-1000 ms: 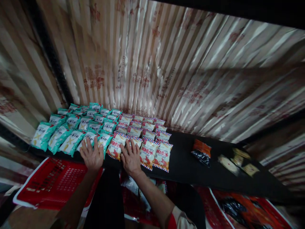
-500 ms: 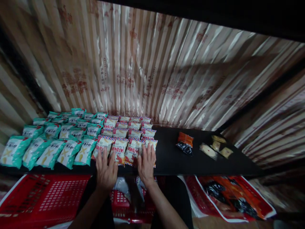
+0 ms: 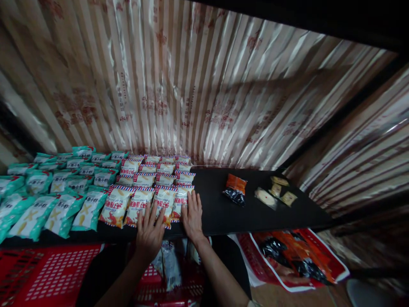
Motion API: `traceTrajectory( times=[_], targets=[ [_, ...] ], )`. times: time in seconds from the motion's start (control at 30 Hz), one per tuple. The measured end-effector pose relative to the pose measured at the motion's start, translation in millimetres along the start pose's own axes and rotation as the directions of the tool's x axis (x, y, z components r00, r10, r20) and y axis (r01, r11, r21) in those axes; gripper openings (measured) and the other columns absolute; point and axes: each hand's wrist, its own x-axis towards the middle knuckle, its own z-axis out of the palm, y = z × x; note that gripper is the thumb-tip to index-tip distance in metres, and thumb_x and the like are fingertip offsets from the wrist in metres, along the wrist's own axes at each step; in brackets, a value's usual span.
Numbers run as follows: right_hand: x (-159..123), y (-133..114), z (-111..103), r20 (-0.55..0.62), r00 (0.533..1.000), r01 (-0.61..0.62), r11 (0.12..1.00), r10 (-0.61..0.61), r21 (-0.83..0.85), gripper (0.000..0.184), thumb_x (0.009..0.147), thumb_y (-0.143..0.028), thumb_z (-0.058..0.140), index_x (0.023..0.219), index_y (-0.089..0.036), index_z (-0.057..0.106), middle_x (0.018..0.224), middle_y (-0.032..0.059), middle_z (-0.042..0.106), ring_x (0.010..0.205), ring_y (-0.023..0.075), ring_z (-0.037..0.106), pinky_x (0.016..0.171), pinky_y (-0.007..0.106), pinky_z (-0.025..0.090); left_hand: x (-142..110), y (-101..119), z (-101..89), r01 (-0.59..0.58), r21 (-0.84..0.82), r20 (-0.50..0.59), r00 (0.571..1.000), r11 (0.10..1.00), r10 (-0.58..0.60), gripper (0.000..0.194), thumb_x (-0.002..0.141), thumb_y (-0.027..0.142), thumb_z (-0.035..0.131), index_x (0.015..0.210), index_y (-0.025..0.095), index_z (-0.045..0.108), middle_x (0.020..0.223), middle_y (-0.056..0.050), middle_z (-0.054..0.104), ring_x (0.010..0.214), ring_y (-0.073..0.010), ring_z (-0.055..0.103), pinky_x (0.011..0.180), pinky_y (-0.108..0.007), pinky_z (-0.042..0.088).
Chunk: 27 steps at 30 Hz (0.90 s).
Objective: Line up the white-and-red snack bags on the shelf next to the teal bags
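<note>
Rows of white snack bags (image 3: 116, 205) with red lettering and striped edges lie on the black shelf (image 3: 214, 221). My left hand (image 3: 150, 230) is open, its spread fingers resting over the lower part of the front-row bags. At the right end of that row, my right hand (image 3: 193, 215) is open too, fingers stretched along the side of the last snack bag (image 3: 180, 200). Teal snack bags (image 3: 89, 209) stand in rows directly to the left of the white ones. Neither hand grips a bag.
An orange-and-black packet (image 3: 235, 189), a clear packet with a pale round item (image 3: 266, 198) and small yellowish packets (image 3: 289, 198) lie to the right. Below are a red basket (image 3: 60, 273), a basket of orange packets (image 3: 295, 260) and more bags (image 3: 171, 264) between my legs. Striped sheeting (image 3: 179, 85) hangs behind.
The view has swung right, so the shelf items appear further left. My left hand has shifted right along the front row, and my right hand has moved to the outer side of the last bag.
</note>
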Motion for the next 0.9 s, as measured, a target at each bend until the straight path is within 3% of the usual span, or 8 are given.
traceTrajectory(
  times=[0.13,0.27,0.47,0.67,0.77,0.9],
  targets=[
    [3,5,1,-0.019,0.999,-0.034,0.997,0.036,0.073,0.054,0.092,-0.040,0.030,0.142,-0.020,0.020,0.150,0.0108,0.018,0.137,0.0257,0.014,0.104,0.048,0.029,-4,5,4.1,0.048,-0.020,-0.039,0.998,0.999,-0.049,0.050,0.084,0.023,0.045,0.134,0.022,0.040,0.146,-0.011,0.027,0.136,-0.0311,0.016,0.107,-0.057,0.015],
    [12,14,4,-0.031,0.988,-0.143,0.974,0.151,0.177,0.061,0.092,-0.043,0.029,0.143,-0.014,0.016,0.147,0.0146,0.025,0.136,0.0244,0.021,0.106,0.046,0.028,-5,9,6.5,0.054,-0.017,-0.054,0.997,0.998,-0.055,0.049,0.083,0.024,0.047,0.132,0.020,0.043,0.145,-0.012,0.031,0.136,-0.0319,0.015,0.107,-0.057,0.016],
    [18,13,8,0.002,0.996,-0.084,0.978,0.085,0.190,0.060,0.092,-0.043,0.030,0.143,-0.017,0.015,0.143,0.0101,0.035,0.132,0.0213,0.031,0.104,0.040,0.032,-4,12,8.0,0.042,0.016,-0.064,0.997,0.999,-0.041,0.049,0.084,0.025,0.045,0.132,0.022,0.043,0.143,-0.010,0.035,0.136,-0.0300,0.016,0.107,-0.055,0.017],
    [25,20,5,0.004,0.982,-0.183,0.931,0.191,0.316,0.060,0.091,-0.046,0.031,0.143,-0.016,0.019,0.143,0.0114,0.035,0.131,0.0212,0.033,0.104,0.039,0.033,-2,11,5.9,-0.026,0.042,-0.063,0.998,0.999,0.028,0.047,0.082,0.026,0.047,0.129,0.023,0.048,0.141,-0.010,0.039,0.136,-0.0306,0.020,0.108,-0.056,0.015],
    [38,26,3,0.049,0.966,-0.250,0.881,0.252,0.401,0.059,0.092,-0.047,0.026,0.141,-0.014,0.025,0.142,0.0122,0.036,0.130,0.0210,0.034,0.103,0.038,0.033,7,14,4.5,-0.118,0.031,-0.069,0.990,0.993,0.120,0.047,0.081,0.026,0.052,0.128,0.026,0.049,0.140,-0.009,0.041,0.135,-0.0309,0.023,0.108,-0.054,0.015],
    [53,27,0,0.106,0.972,-0.233,0.836,0.208,0.498,0.057,0.094,-0.046,0.018,0.141,-0.015,0.025,0.136,0.0096,0.046,0.124,0.0181,0.044,0.098,0.034,0.039,23,21,6.6,-0.248,0.072,-0.060,0.966,0.966,0.252,0.050,0.079,0.028,0.054,0.129,0.028,0.047,0.138,-0.008,0.043,0.132,-0.0310,0.030,0.109,-0.051,0.015]
  ],
)
